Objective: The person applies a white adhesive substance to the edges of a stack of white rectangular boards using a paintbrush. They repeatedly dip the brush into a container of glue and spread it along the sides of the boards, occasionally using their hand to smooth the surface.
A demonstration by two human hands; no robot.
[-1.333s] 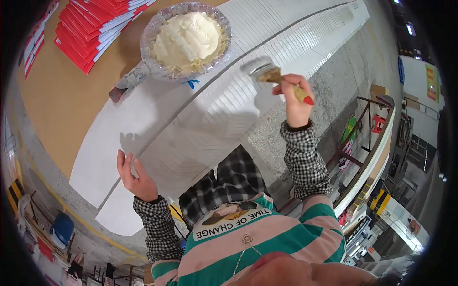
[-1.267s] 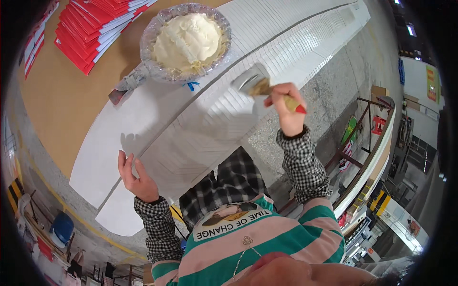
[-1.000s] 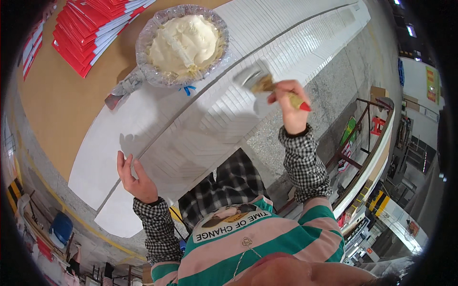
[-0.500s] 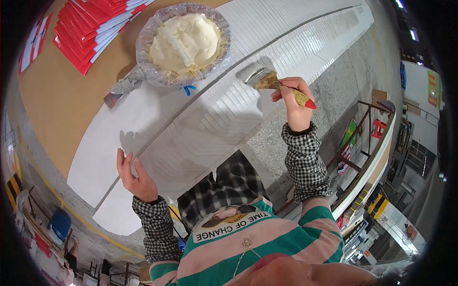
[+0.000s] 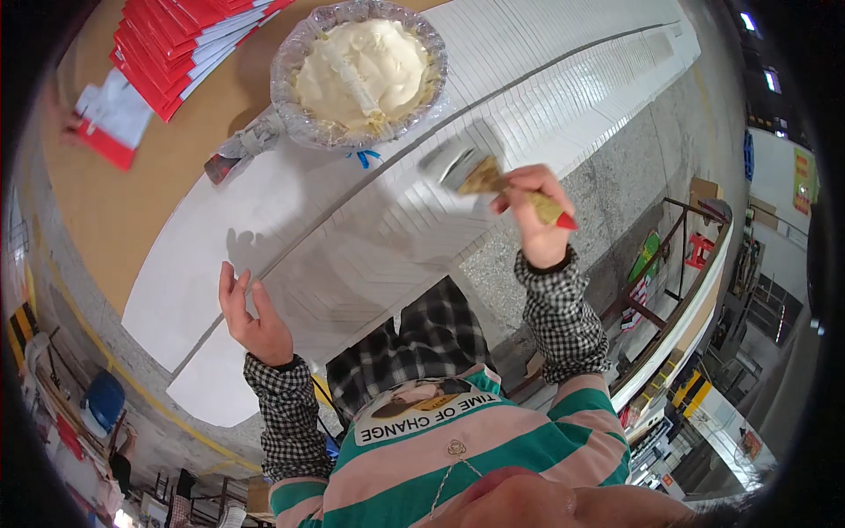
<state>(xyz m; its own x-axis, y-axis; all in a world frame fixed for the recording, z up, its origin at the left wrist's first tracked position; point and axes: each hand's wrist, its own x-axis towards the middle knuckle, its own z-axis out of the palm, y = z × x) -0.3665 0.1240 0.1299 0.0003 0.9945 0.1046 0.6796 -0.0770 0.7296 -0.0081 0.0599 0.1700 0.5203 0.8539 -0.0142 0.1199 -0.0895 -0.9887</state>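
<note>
My right hand [image 5: 539,220] is closed around the wooden handle of a wide paintbrush [image 5: 480,176] with a red handle end. Its metal band and pale bristles are over the white paper sheets [image 5: 607,79], which overlap in staggered strips; whether the bristles touch them I cannot tell. Fingers apart and holding nothing, my left hand [image 5: 255,321] hovers near the left end of the sheets. Beyond both hands stands a plastic-lined bowl [image 5: 282,79] of thick cream-coloured paste [image 5: 387,66]. A plastic-wrapped stick [image 5: 348,79] lies across the paste.
A fanned stack of red-and-white printed folders [image 5: 163,57] lies on the brown board [image 5: 97,211] at far left. Near it, another person's blurred hand [image 5: 67,125] is at a single folder [image 5: 114,119]. At right stands a metal-framed table [image 5: 682,326] on the speckled floor.
My right hand and the brush have moved slightly toward me. At far left, a single folder has come further in over the board, with another person's hand at it. My left hand barely differs.
</note>
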